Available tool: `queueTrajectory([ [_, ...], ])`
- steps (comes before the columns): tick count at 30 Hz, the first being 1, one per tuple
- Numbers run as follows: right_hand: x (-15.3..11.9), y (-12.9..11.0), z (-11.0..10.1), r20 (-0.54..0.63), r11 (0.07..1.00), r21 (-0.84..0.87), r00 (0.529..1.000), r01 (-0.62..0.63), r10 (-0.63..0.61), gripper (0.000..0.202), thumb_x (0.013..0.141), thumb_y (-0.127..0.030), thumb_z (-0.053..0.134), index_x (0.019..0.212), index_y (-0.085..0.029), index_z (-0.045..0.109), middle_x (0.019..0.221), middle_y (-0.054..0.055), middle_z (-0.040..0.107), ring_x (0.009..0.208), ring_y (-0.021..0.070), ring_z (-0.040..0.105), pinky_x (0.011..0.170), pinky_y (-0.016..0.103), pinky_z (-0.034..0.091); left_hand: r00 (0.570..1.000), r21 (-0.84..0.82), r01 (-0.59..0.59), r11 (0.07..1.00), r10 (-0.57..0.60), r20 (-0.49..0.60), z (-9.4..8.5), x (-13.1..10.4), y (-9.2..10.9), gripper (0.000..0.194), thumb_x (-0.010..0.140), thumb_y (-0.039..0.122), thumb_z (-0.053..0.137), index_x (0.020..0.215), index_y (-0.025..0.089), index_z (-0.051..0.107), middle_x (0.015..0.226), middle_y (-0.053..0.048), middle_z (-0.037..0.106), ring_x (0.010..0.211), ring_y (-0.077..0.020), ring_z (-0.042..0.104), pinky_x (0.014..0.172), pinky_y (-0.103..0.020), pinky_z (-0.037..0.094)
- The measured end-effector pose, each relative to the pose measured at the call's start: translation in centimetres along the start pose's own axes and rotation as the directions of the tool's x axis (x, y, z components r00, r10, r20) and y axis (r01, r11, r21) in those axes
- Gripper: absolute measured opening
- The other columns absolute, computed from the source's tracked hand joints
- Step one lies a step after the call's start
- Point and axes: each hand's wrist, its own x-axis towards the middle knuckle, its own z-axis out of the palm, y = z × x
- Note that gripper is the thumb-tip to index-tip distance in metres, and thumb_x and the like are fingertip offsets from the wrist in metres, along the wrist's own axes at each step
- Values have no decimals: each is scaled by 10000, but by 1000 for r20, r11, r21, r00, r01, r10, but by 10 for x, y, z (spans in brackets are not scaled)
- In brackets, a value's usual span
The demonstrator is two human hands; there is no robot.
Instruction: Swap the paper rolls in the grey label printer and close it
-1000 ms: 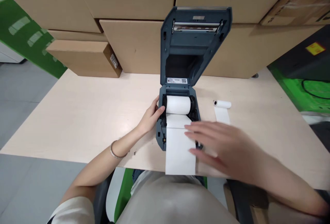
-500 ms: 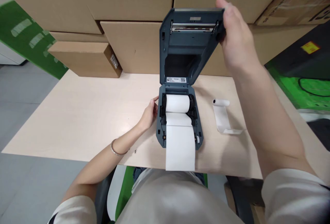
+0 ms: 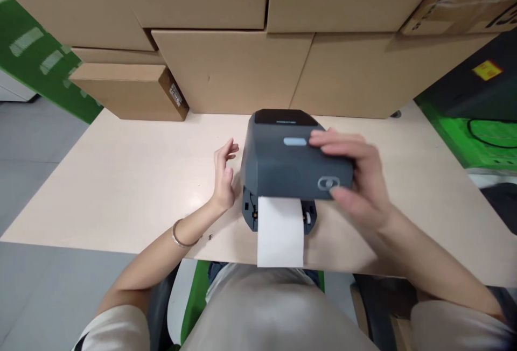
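A dark grey label printer [image 3: 283, 165] stands on the table in front of me, its lid partly lowered and tilted over the base. White label paper [image 3: 280, 238] runs out under the lid's front edge and reaches the table's near edge. My right hand [image 3: 357, 178] grips the lid's right front corner, fingers on top and thumb at the front edge by the button. Left of the printer is my left hand [image 3: 225, 176], fingers apart and holding nothing, a small gap from the housing. The label roll inside is hidden by the lid.
Large cardboard boxes [image 3: 230, 71] form a wall along the table's back edge. A flat brown box [image 3: 121, 92] lies at the back left. To the right are a dark case [image 3: 464, 84] with a yellow label and a green surface [image 3: 493, 144] with a black cable.
My right hand has swung the printer lid from upright down toward the base. My left hand has come away from the printer's side. The small paper roll at right is now hidden.
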Motion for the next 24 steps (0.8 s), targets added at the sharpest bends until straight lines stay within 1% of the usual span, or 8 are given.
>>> queueTrajectory([
  [3, -34, -4, 14, 42, 993, -87, 996, 84, -80, 481, 888, -266, 589, 1359, -217, 508, 1270, 122, 627, 1321, 299, 573, 1226, 574, 357, 943, 45, -332, 942, 333, -12, -7, 0, 14, 695, 1016, 671, 281, 1573, 272, 398, 1514, -92, 499, 1433, -283, 483, 1194, -453, 424],
  [6, -60, -1, 27, 33, 983, -131, 992, 128, -124, 482, 847, -219, 618, 1317, -189, 519, 1195, 108, 630, 1278, 273, 602, 1218, 529, 387, 809, 59, -585, 809, 577, 116, -10, -1, 28, 734, 1004, 646, 261, 1589, 220, 387, 1581, -70, 489, 1507, -261, 438, 1285, -419, 336],
  [9, -74, 4, 35, 56, 974, -176, 989, 143, -135, 451, 866, -214, 619, 1306, -207, 523, 1212, 95, 637, 1287, 258, 606, 1210, 519, 402, 682, 22, -710, 704, 680, 271, -11, -2, 39, 730, 999, 601, 282, 1560, 160, 436, 1493, -89, 603, 1491, -238, 477, 1305, -391, 309],
  [11, -78, 7, 38, 46, 971, -182, 988, 155, -149, 413, 880, -228, 615, 1285, -195, 539, 1207, 97, 644, 1287, 256, 612, 1210, 508, 403, 635, -4, -738, 675, 696, 335, -12, -3, 44, 722, 1003, 587, 298, 1541, 134, 461, 1364, -104, 700, 1451, -233, 530, 1302, -399, 316],
  [19, -72, 9, 40, 2, 965, -181, 982, 188, -191, 215, 939, -282, 533, 1101, -174, 625, 1064, 82, 689, 1121, 227, 672, 1068, 441, 482, 631, -29, -719, 695, 670, 391, -15, -2, 53, 543, 1028, 477, 324, 1244, 160, 708, 1121, -100, 803, 1233, -218, 706, 1214, -394, 448],
  [21, -60, 7, 35, 29, 985, -79, 988, 153, -151, 136, 938, -248, 539, 1025, -188, 624, 982, 63, 684, 1035, 214, 676, 980, 423, 511, 633, -11, -729, 684, 680, 371, -14, 0, 55, 451, 1006, 426, 394, 1183, 180, 728, 1090, -82, 810, 1187, -207, 729, 1180, -380, 487],
  [23, -43, 6, 31, 19, 994, 110, 999, 27, -29, 29, 919, -188, 573, 900, -210, 573, 847, 20, 627, 853, 176, 642, 794, 362, 527, 637, 0, -734, 679, 689, 345, -12, 1, 56, 367, 973, 370, 458, 1141, 197, 735, 1057, -60, 817, 1138, -196, 750, 1148, -369, 518],
  [24, -34, 5, 30, 11, 973, 222, 998, -59, 58, 124, 919, -168, 582, 823, -215, 519, 764, -8, 564, 740, 146, 583, 687, 315, 492, 641, 1, -735, 678, 693, 330, -11, 1, 56, 341, 957, 349, 479, 1121, 199, 738, 1043, -54, 819, 1121, -192, 756, 1139, -363, 526],
])
